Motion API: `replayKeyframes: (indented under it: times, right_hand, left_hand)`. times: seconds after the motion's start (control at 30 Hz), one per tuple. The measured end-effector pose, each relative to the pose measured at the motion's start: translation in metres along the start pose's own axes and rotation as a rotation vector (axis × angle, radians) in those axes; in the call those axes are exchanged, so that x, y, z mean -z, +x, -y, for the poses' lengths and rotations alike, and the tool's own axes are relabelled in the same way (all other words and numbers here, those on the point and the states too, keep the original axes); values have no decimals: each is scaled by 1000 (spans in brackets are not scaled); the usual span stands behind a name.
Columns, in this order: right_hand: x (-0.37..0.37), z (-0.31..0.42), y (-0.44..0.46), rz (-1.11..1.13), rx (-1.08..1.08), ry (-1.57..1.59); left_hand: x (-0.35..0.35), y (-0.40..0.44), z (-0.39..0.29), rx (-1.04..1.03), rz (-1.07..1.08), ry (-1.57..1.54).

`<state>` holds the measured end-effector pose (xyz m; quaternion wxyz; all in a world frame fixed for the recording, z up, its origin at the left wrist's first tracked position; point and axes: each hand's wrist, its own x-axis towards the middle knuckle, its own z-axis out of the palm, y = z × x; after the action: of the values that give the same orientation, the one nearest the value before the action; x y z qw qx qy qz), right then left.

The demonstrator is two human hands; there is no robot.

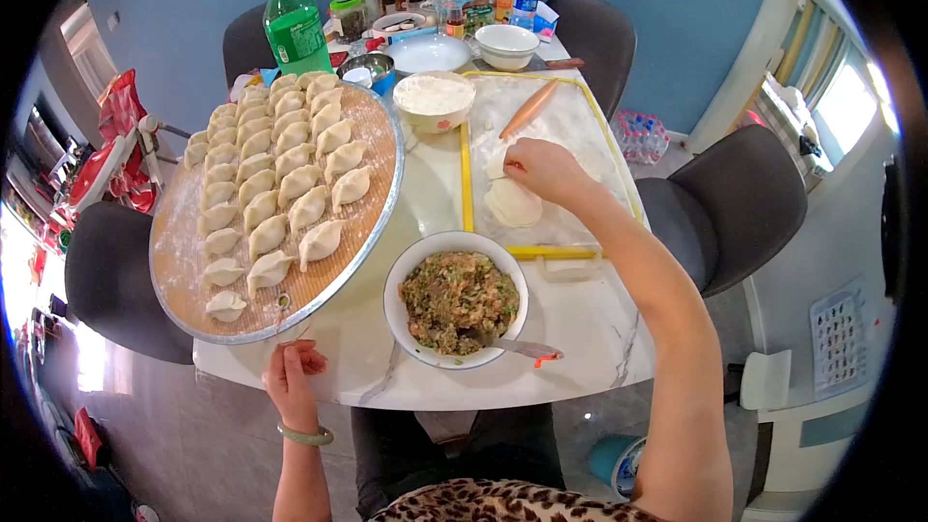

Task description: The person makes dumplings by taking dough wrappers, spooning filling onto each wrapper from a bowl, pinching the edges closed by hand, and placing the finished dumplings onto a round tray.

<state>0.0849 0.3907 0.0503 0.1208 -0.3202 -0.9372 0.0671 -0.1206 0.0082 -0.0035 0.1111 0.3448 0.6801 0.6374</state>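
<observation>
My right hand (543, 170) reaches over the floured mat (570, 121), its fingers pinched at the edge of a dough wrapper (499, 164). Just below it, more round wrappers (514, 204) lie on the mat. At the table's front edge is my left hand (296, 373), below the round board (174, 261) that bears rows of dumplings (256, 174); its fingers are curled together, and whether they hold anything is too small to tell. Between my hands stands a bowl of filling (459, 300) with a spoon (522, 346) resting in it.
A rolling pin (529, 110) lies on the mat beside a bowl of flour (434, 97). Behind are a green bottle (295, 29), a white plate (428, 54), a white bowl (507, 43) and several jars. Chairs (744, 203) flank the table.
</observation>
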Motion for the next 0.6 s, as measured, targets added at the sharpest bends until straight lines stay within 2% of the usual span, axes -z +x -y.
replayKeyframes:
  times: [0.07, 0.13, 0.27, 0.37, 0.43, 0.47, 0.53, 0.57, 0.6]
  right_hand:
    - [0, -7, -2, -38, 75, -25]
    - [6, -11, -4, 42, 95, 169]
    - [7, -11, 0, 85, 68, 132]
    - [0, -16, 4, 36, 129, 66]
    - [1, -14, 6, -16, -14, 220]
    - [0, -16, 9, -17, -14, 217]
    - [2, -20, 12, -141, -219, 606]
    - [4, -23, 9, -143, -220, 601]
    - [11, -20, 5, -111, -351, 960]
  left_hand:
    - [0, 0, 1, -6, -5, 7]
    - [1, 0, 0, -10, 0, 17]
    - [1, 1, 1, -26, 5, 32]
    - [0, 0, 1, -23, -8, 22]
    - [0, 0, 1, -33, -4, 27]
    - [0, 0, 1, -44, 0, 28]
    - [0, 1, 3, -26, 7, 17]
    - [1, 0, 2, -3, 16, 17]
    - [2, 0, 2, -5, 15, 15]
